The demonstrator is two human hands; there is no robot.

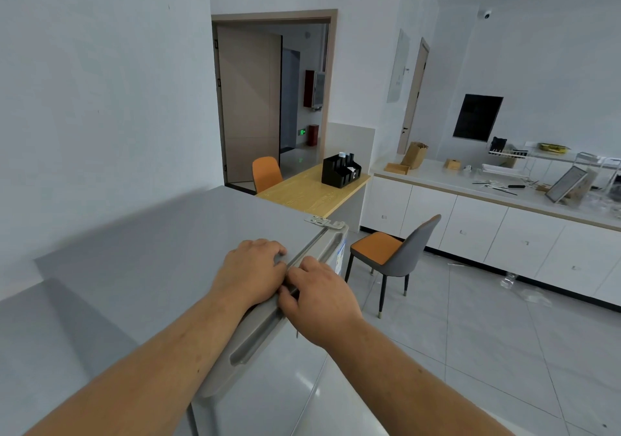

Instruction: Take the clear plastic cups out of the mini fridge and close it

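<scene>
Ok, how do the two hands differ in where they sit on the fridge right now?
The left hand lies flat on the mini fridge's top panel; the right hand sits over the door's top edge. The left fingers point toward the hinge; the right fingers curl at the seam. Both are bare, hold nothing, and meet at the seam.
</scene>
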